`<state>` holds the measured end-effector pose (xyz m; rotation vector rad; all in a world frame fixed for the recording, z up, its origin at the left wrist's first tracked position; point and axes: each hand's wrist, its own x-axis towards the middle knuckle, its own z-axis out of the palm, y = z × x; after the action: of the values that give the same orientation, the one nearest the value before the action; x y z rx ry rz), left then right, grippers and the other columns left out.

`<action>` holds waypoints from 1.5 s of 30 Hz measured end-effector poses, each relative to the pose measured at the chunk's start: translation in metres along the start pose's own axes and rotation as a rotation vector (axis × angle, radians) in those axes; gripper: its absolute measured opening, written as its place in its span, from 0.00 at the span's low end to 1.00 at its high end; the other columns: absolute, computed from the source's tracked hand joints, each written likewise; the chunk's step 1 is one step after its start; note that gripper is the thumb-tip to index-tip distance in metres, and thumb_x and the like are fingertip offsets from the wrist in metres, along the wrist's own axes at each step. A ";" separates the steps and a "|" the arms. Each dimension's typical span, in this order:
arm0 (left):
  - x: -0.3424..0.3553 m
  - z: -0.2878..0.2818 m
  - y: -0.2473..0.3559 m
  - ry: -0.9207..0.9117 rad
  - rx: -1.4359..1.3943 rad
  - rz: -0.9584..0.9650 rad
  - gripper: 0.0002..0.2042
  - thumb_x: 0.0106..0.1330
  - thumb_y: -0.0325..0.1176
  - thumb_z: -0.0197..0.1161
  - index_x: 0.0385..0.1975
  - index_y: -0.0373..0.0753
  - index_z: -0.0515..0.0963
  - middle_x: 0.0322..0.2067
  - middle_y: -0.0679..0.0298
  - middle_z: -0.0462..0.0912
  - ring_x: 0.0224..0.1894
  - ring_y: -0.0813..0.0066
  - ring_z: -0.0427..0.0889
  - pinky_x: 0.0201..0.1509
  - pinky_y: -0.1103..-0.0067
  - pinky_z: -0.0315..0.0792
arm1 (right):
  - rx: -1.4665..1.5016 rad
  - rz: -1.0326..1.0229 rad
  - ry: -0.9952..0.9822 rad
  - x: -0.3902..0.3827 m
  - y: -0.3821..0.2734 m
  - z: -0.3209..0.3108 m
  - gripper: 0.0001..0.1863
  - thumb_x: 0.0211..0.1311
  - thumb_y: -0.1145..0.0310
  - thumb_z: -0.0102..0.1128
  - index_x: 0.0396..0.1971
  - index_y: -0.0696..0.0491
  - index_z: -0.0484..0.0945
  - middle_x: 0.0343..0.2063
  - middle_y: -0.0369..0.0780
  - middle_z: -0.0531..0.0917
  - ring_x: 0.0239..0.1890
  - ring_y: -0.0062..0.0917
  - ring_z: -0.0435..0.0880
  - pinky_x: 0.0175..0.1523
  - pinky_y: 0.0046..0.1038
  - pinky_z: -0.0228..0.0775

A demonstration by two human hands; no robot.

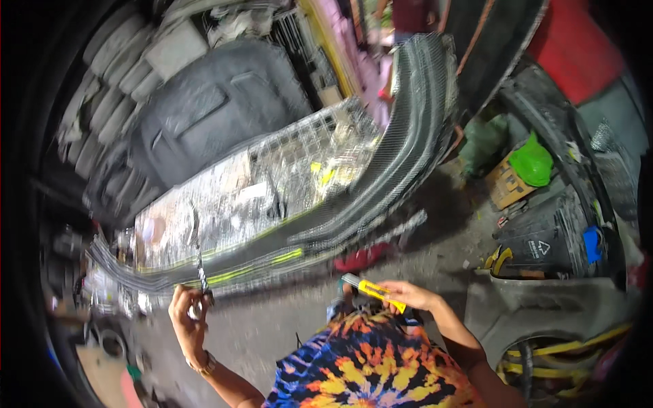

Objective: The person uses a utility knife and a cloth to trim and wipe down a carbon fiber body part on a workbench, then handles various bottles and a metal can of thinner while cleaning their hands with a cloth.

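My left hand is at the lower middle-left, its fingers wrapped round a small roll of tape; a shiny dark strip runs up from it across a long curved carbon-fibre panel. The panel lies along the near side of a cluttered table and has bright yellow-green lines along its lower part. My right hand, lower right of the panel, grips a yellow utility knife; whether its blade is out is too blurred to tell.
A dark moulded part and stacked pieces fill the back left. A person in maroon stands beyond the panel. A cardboard box with a green bag sits on the right, beside black panels and a grey body panel.
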<state>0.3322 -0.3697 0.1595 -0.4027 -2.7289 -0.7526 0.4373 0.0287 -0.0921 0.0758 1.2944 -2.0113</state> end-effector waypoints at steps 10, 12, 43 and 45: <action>-0.166 0.113 -0.026 -0.350 0.056 -0.386 0.08 0.45 0.22 0.66 0.27 0.37 0.80 0.25 0.56 0.79 0.28 0.59 0.80 0.34 0.72 0.72 | -0.099 0.265 0.078 -0.047 0.083 -0.054 0.23 0.66 0.66 0.49 0.60 0.54 0.62 0.28 0.34 0.77 0.23 0.15 0.75 0.27 0.18 0.68; -0.184 0.159 -0.039 -0.417 0.014 -0.398 0.07 0.47 0.23 0.65 0.27 0.38 0.80 0.27 0.55 0.80 0.30 0.55 0.80 0.35 0.69 0.72 | -0.105 0.320 0.136 -0.053 0.095 -0.060 0.22 0.66 0.68 0.49 0.58 0.54 0.64 0.26 0.34 0.76 0.20 0.15 0.74 0.25 0.18 0.68; -0.198 0.533 -0.037 -0.577 -0.419 -0.520 0.09 0.51 0.30 0.59 0.33 0.36 0.77 0.34 0.50 0.80 0.40 0.54 0.80 0.42 0.62 0.73 | -0.477 0.911 0.616 -0.103 0.141 -0.100 0.21 0.59 0.68 0.50 0.53 0.55 0.70 0.27 0.37 0.79 0.23 0.18 0.76 0.24 0.20 0.66; -0.189 0.543 -0.047 -0.463 -0.478 -0.570 0.09 0.51 0.30 0.58 0.33 0.37 0.77 0.35 0.49 0.80 0.40 0.53 0.79 0.42 0.62 0.72 | -0.487 0.903 0.589 -0.117 0.164 -0.123 0.23 0.62 0.62 0.51 0.56 0.53 0.68 0.29 0.38 0.80 0.25 0.20 0.76 0.27 0.22 0.69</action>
<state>0.3854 -0.1554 -0.3732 0.1556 -3.1028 -1.6569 0.5820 0.1543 -0.2297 0.8980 1.6576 -0.8938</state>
